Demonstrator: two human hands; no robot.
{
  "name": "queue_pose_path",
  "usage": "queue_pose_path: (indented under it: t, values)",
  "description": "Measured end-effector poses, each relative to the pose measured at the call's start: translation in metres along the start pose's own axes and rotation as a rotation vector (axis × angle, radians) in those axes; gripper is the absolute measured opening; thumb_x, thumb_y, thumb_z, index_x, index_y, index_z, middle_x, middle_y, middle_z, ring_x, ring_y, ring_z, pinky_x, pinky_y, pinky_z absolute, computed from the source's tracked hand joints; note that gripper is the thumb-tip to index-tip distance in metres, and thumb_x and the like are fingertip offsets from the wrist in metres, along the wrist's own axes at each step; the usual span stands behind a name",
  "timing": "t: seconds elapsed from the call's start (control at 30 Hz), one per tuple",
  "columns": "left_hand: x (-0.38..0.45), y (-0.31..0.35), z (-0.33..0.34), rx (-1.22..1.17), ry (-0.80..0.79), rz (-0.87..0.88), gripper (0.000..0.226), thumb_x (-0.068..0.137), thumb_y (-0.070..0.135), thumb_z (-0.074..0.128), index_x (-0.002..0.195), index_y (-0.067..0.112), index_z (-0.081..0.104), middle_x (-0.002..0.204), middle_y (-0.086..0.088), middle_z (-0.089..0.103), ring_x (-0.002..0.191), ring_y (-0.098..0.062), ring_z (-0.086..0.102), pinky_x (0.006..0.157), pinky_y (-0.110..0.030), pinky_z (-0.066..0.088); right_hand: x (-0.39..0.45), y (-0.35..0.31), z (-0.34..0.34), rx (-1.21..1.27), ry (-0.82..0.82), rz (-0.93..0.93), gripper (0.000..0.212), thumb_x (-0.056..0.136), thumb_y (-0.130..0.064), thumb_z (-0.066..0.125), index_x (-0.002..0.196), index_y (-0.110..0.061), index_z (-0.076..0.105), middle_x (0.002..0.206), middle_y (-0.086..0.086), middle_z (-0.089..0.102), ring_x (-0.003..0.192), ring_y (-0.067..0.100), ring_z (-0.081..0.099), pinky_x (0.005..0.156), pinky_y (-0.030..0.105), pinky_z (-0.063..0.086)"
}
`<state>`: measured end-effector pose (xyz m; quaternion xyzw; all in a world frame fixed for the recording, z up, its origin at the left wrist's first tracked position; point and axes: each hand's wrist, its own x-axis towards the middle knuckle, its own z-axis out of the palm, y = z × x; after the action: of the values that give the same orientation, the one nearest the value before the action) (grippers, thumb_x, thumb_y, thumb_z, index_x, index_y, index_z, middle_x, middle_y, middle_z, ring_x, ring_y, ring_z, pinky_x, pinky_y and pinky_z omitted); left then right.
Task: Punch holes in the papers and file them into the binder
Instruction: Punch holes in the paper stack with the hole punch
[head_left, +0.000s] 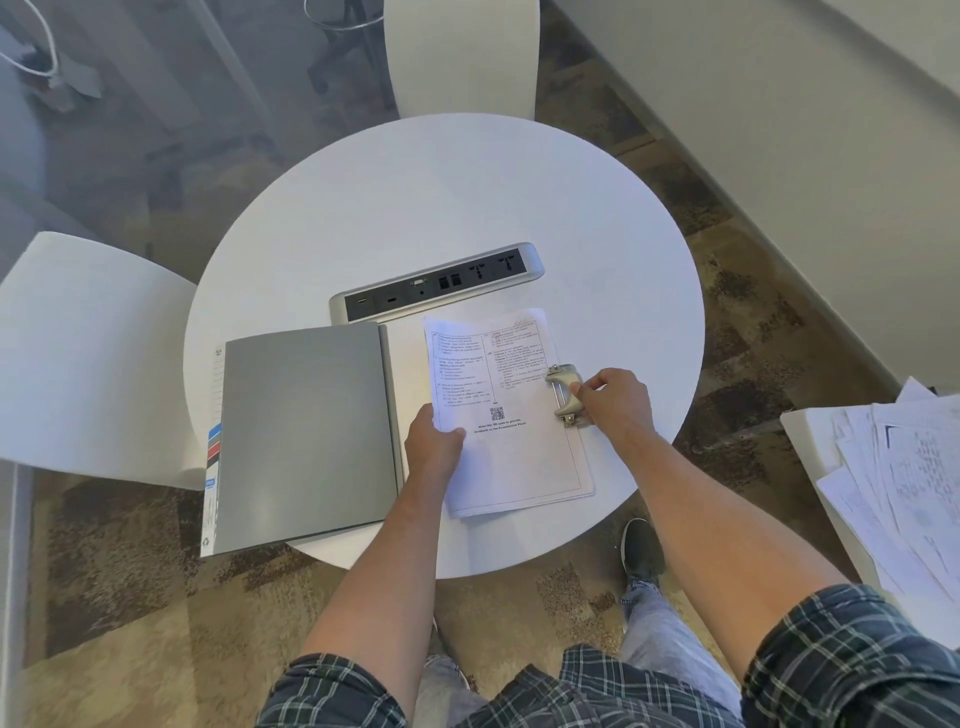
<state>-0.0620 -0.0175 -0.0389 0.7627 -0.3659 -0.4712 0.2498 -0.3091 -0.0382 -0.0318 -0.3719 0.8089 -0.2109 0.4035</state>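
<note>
A grey binder (306, 431) lies open on the left of the round white table (441, 208), its cover folded out flat. Right of it lies a thin stack of printed papers (514, 447), with a QR code near the middle. My left hand (434, 441) grips the stack's left edge, thumb on top. A small beige-and-metal hole punch (563, 395) sits over the stack's right edge. My right hand (615, 402) holds the punch from the right, fingers wrapped around its handle.
A silver power and socket strip (436, 283) is set into the table just behind the papers. White chairs stand at the left (88, 358) and at the far side (462, 52). Several loose papers (904, 483) are piled on a surface at the right.
</note>
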Motion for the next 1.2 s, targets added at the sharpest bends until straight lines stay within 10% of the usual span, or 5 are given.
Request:
queue_pose_path:
  t: [0.37, 1.2]
  values:
    - [-0.007, 0.006, 0.005, 0.088, 0.002, 0.031, 0.024, 0.089, 0.007, 0.056, 0.111, 0.016, 0.054, 0.100, 0.008, 0.063, 0.082, -0.013, 0.060, 0.057, -0.022, 0.041, -0.002, 0.000, 0.000, -0.033, 0.008, -0.009, 0.023, 0.087, -0.039, 0.072, 0.076, -0.019, 0.066, 0.075, 0.001, 0.074, 0.073, 0.022, 0.075, 0.072, 0.041, 0.061]
    - [0.010, 0.003, 0.017, 0.022, 0.170, -0.019, 0.011, 0.097, 0.015, 0.055, 0.092, 0.006, 0.058, 0.096, -0.003, 0.068, 0.086, -0.028, 0.063, 0.068, -0.028, 0.046, 0.009, 0.007, -0.004, -0.168, -0.043, 0.025, 0.039, 0.085, -0.054, 0.070, 0.078, -0.016, 0.068, 0.072, -0.001, 0.076, 0.074, 0.024, 0.074, 0.073, 0.040, 0.060]
